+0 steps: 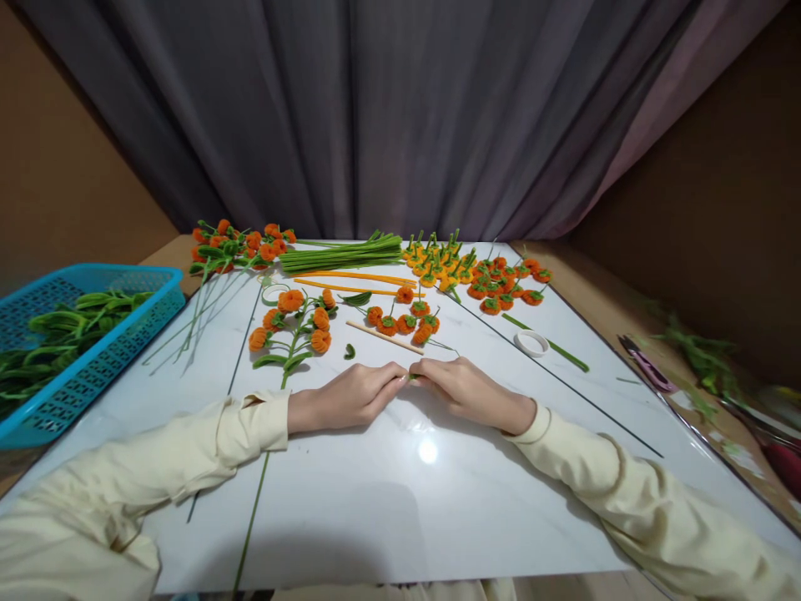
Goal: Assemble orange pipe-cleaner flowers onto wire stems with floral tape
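Note:
Both hands meet above the white table, fingertips almost touching. My left hand is closed in a pinch, and so is my right hand. Between them shows a tiny green piece, mostly hidden by the fingers; its kind is unclear. Left of my left hand lies a stem of orange pipe-cleaner pumpkins with green leaves, its long stalk passing under my left wrist. A short curled green pipe-cleaner piece and a thin wooden stick lie just beyond the hands, near several loose orange pumpkins.
Along the back lie finished orange sprigs, green pipe cleaners, yellow-orange pieces and more pumpkins. A blue basket of green leaves stands left. At right are a tape roll and pink-handled scissors.

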`<action>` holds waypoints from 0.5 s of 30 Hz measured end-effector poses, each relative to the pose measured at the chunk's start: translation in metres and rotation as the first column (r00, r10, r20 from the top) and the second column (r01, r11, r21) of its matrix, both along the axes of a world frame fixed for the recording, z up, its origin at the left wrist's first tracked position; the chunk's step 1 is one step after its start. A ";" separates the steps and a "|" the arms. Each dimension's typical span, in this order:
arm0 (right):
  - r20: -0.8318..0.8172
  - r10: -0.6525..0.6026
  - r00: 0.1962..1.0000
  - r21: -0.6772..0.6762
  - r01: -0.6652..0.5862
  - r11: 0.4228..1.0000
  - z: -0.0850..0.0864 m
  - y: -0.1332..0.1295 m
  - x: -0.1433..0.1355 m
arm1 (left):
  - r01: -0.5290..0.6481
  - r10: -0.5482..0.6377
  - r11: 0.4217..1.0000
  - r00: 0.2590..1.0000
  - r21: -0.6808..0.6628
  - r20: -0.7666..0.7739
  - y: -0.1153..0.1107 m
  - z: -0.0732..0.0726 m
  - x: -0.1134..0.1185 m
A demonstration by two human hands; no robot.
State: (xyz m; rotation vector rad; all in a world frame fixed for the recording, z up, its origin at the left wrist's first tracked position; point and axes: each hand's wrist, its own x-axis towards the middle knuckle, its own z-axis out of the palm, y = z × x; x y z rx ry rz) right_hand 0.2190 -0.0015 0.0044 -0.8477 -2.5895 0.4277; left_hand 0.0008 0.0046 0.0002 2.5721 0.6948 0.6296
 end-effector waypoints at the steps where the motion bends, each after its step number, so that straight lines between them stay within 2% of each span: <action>1: -0.006 0.012 1.000 0.032 -0.012 0.999 -0.001 0.001 0.000 | 0.006 -0.005 1.000 1.000 0.005 -0.005 0.000 0.000 0.000; 3: -0.086 0.032 0.996 0.034 -0.029 0.999 -0.002 0.001 -0.001 | 0.020 -0.020 1.000 1.000 0.013 -0.016 0.001 -0.001 -0.001; 7: -0.309 -0.014 0.951 -0.080 -0.011 0.997 -0.004 -0.002 -0.007 | 0.040 -0.039 0.999 0.999 0.034 -0.028 0.001 -0.004 -0.002; 10: -0.358 -0.066 0.931 -0.142 0.015 0.990 -0.004 -0.005 -0.011 | 0.040 -0.038 0.999 0.998 0.029 -0.052 0.001 -0.006 -0.003; 13: -0.358 -0.109 0.927 -0.224 0.028 0.974 -0.002 -0.006 -0.013 | 0.030 -0.032 0.998 0.999 -0.049 -0.038 0.001 -0.003 -0.002; 15: -0.356 -0.167 0.920 -0.321 0.047 0.946 0.000 -0.005 -0.013 | 0.011 -0.005 0.985 0.999 -0.171 0.032 0.002 0.002 -0.001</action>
